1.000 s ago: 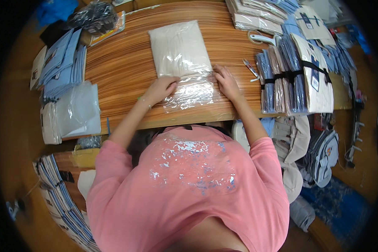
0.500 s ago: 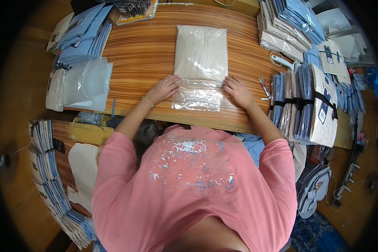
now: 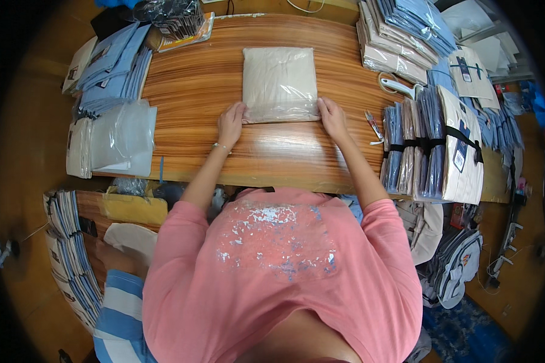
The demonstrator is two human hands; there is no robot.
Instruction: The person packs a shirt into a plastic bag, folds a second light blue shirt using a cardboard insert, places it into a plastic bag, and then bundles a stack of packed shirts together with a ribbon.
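Note:
A folded beige garment in a clear plastic bag (image 3: 279, 81) lies on the wood-grain table in front of me. My left hand (image 3: 231, 123) pinches its near left corner, thumb and fingers closed on the plastic. At the near right corner, my right hand (image 3: 333, 118) grips the bag in the same way. Shiny plastic creases run across the bag's near part. The bag's loose flap no longer lies out flat toward me; whether it is folded over or under I cannot tell.
Bundled bagged garments (image 3: 415, 145) and a white-handled tool (image 3: 398, 86) are at right, with a small cutter (image 3: 374, 127) beside them. Clear plastic bags (image 3: 124, 136) and folded blue garments (image 3: 116, 66) stand left. Another person's striped sleeve (image 3: 124, 314) shows at lower left.
The bag's empty flap, spread flat toward me before, is turned in at the near edge. My hands have gone from resting beside the bag to gripping its near corners. A striped sleeve has appeared.

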